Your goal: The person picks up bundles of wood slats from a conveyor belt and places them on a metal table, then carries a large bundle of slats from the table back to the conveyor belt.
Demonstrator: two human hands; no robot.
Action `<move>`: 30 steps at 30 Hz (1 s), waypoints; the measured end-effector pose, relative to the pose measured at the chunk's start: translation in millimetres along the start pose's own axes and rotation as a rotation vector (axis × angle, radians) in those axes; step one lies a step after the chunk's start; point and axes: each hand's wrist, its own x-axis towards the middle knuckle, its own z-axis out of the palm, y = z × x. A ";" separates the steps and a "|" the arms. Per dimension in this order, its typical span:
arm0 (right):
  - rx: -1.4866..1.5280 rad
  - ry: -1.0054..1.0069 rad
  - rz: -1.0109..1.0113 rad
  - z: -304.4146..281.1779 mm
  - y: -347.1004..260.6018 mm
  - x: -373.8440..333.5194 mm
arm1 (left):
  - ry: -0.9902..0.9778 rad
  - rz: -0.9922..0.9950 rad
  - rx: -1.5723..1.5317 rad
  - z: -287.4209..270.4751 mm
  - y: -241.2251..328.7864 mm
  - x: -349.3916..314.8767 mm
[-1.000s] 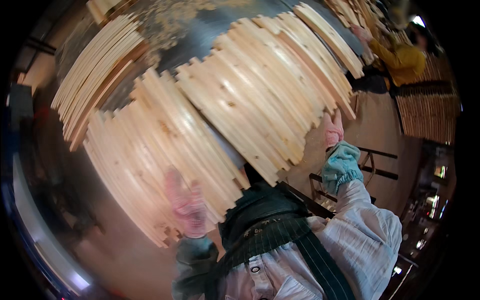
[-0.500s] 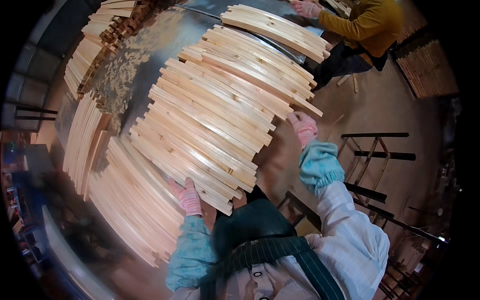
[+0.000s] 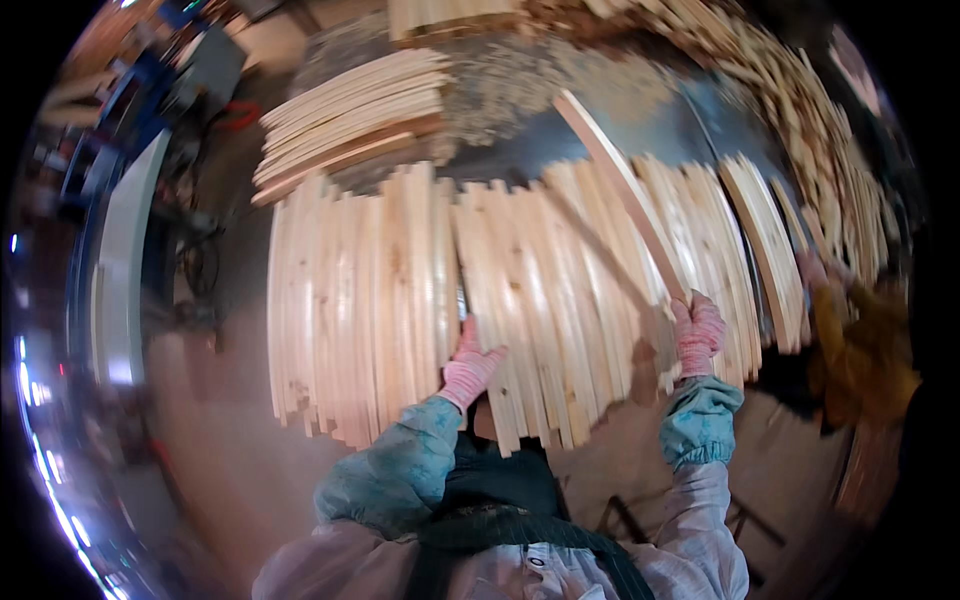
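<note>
Planed pale wooden strips lie side by side across the table, in a left group (image 3: 345, 290) and a wider right group (image 3: 525, 290) with a narrow dark gap between. In a pink-and-white glove, my right hand (image 3: 698, 335) is closed round the near end of a single wooden strip (image 3: 628, 195). That strip slants up and away to the left, raised over the others and casting a shadow on them. My left hand (image 3: 472, 370), gloved alike, rests at the gap by the strips' near ends, its fingers apart and nothing gripped.
A stack of strips (image 3: 350, 115) stands at the far left. Sawdust (image 3: 500, 95) covers part of the dark tabletop (image 3: 550, 135). Loose strips are heaped (image 3: 790, 90) at the far right, near a co-worker's mustard sleeve (image 3: 865, 350). A white panel (image 3: 125, 260) stands at the left.
My view has turned left. My right hand has lifted one wooden strip above the rest. My left hand now sits at the gap between the groups.
</note>
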 end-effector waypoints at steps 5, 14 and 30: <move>0.121 0.083 -0.514 32.0 -213.6 95.4 | -0.413 -0.026 -0.472 -54.6 26.9 -6.7; -0.034 0.092 -0.984 113.6 -515.8 186.2 | -0.552 0.047 -0.350 -44.1 6.3 -0.8; 0.062 0.249 -0.796 157.7 -527.7 177.1 | -0.574 0.076 -0.612 -48.1 0.0 -4.4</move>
